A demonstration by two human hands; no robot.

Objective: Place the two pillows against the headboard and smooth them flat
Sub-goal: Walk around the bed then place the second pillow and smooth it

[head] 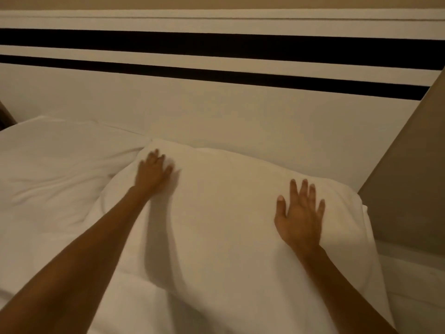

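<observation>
A white pillow point(228, 203) lies on the right side of the bed, its far edge against the white headboard point(216, 112). My left hand point(154, 172) presses flat on the pillow's far left corner, fingers spread. My right hand point(299, 216) rests palm down on the pillow's right part, fingers apart. A second white pillow point(55, 165), wrinkled, lies to the left, also touching the headboard. The two pillows meet near my left hand.
The headboard carries two black horizontal stripes point(216, 44). A beige wall or panel point(409, 177) stands close at the right of the bed. White bedsheet point(414, 285) shows at the lower right. A dark object point(4, 114) peeks in at the left edge.
</observation>
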